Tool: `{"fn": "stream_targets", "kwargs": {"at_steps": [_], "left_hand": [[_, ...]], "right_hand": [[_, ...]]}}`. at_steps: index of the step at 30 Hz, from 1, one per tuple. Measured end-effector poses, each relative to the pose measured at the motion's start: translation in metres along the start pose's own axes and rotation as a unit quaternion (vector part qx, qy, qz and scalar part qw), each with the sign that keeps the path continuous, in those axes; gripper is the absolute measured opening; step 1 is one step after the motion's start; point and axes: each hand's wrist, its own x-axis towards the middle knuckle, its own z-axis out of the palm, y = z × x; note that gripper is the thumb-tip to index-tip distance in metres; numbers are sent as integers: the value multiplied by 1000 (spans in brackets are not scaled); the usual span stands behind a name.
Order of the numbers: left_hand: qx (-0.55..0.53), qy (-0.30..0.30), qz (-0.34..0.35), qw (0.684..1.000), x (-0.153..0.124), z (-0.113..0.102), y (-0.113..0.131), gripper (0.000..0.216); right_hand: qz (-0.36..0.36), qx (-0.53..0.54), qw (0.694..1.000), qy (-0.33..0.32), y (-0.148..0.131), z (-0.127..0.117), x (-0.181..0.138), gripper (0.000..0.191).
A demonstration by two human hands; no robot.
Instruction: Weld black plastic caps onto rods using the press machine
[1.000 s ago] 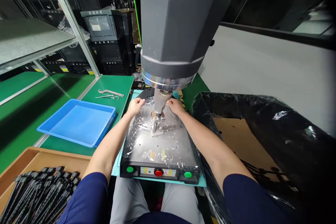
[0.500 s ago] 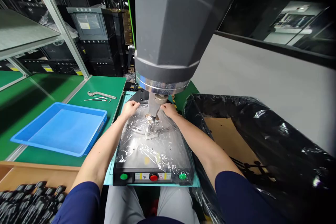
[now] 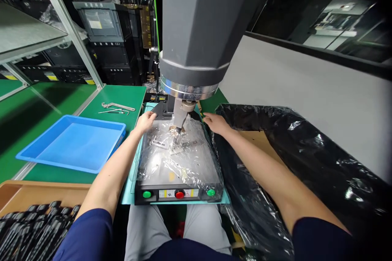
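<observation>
A clear plastic sheet [image 3: 167,165] lies wrinkled over the grey base of a bench machine [image 3: 196,20]. The machine's metal tool [image 3: 181,111] comes down over small metal fixture parts [image 3: 177,147] at the middle of the base. My left hand [image 3: 146,121] is closed at the sheet's back left corner, its fingertips pinched on the edge. Beyond the back right corner, my right hand [image 3: 216,123] has its fingers bent together; whether the sheet's edge is between them is too small to make out.
A green button [image 3: 147,194], a red button [image 3: 179,194] and another green button [image 3: 211,192] line the base's front. Left are a blue tray [image 3: 65,142], wrenches [image 3: 118,107] and a brown bin [image 3: 58,191] of black parts. Right stands a bin lined with black plastic [image 3: 303,142].
My hands have moved apart: the left a little left and back, the right clearly to the right, out past the machine's base. The view has shifted slightly.
</observation>
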Motion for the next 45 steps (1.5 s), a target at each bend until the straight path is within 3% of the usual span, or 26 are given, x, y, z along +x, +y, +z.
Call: {"fn": "stream_targets", "kwargs": {"at_steps": [4, 7, 9, 11, 14, 16, 19, 22, 31, 40, 42, 45], "left_hand": [[-36, 57, 4, 998, -38, -38, 14, 37], [-207, 131, 27, 969, -109, -59, 19, 37], [-294, 141, 29, 945, -173, -60, 11, 29], [-313, 61, 1, 948, -236, -52, -7, 25], [-245, -167, -75, 952, -303, -27, -44, 24], [-211, -189, -100, 954, -323, -10, -68, 25], [-205, -161, -130, 957, -326, 7, -93, 28], [-205, -136, -138, 959, -319, 14, -103, 30], [-208, -110, -162, 958, -310, 24, -107, 32], [-270, -111, -170, 941, -317, 17, -94, 34], [-284, -110, -169, 937, -319, 16, -88, 36], [-334, -83, -194, 919, -316, 16, -80, 36]], "right_hand": [[-18, 70, 996, 43, -3, -51, -93, 33], [31, 159, 987, 9, -17, -50, -185, 27], [47, 243, 965, -83, -25, -20, -242, 25], [73, 291, 940, -162, -25, 27, -288, 28], [133, 315, 930, -138, -10, 103, -325, 31], [180, 330, 923, -79, 4, 139, -331, 32], [216, 346, 913, 9, 21, 163, -319, 40], [210, 345, 913, 54, 25, 165, -301, 45], [238, 326, 907, 118, 16, 175, -289, 57], [264, 459, 838, 131, 9, 173, -289, 59], [272, 519, 800, 127, 4, 172, -290, 57], [294, 655, 684, 127, -2, 169, -291, 53]]}}
